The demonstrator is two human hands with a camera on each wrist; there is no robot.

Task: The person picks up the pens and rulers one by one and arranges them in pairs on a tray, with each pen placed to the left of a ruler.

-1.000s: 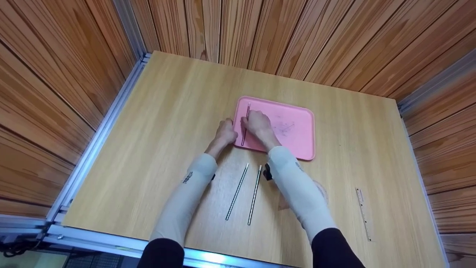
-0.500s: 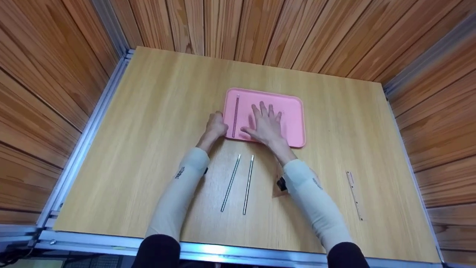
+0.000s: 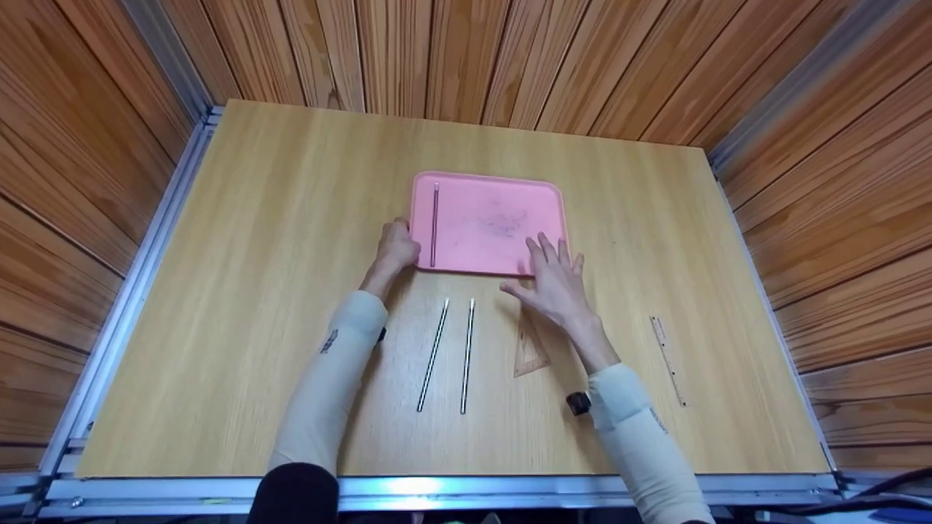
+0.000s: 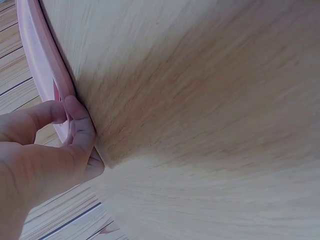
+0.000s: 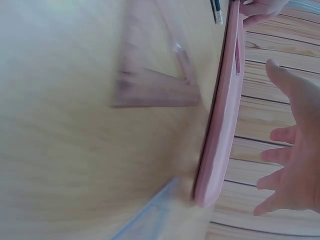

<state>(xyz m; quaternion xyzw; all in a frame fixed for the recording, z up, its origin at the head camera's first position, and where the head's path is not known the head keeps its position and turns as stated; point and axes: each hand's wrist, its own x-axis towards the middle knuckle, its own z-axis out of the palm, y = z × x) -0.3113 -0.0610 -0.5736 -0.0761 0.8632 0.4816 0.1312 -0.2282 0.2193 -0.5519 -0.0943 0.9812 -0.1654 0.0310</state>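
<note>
My left hand (image 3: 397, 246) holds the left rim of a pink tray (image 3: 510, 191), thumb on the inside and fingers curled at the outer edge in the left wrist view. Along the tray's left side lies a reddish pencil (image 3: 435, 225). My right hand (image 3: 557, 284) is spread over the tray's near right corner, fingers apart and holding nothing. Two dark pencils, the left one (image 3: 433, 356) and the right one (image 3: 467, 356), lie on the table in front of the tray. Beside them is a clear set square (image 3: 531, 366), its tip near my right hand.
A short ruler (image 3: 668, 360) lies on the right of the wooden table (image 3: 291, 182). The right wrist view also shows a bluish clear triangular piece (image 5: 150, 215). Wood-plank walls (image 3: 437, 65) border the back and sides; a metal rail (image 3: 408, 493) runs along the front.
My right hand has let go of the reddish pencil in the tray, opened, and moved right and nearer to me. My left hand stays at the tray's rim. The head view has shifted.
</note>
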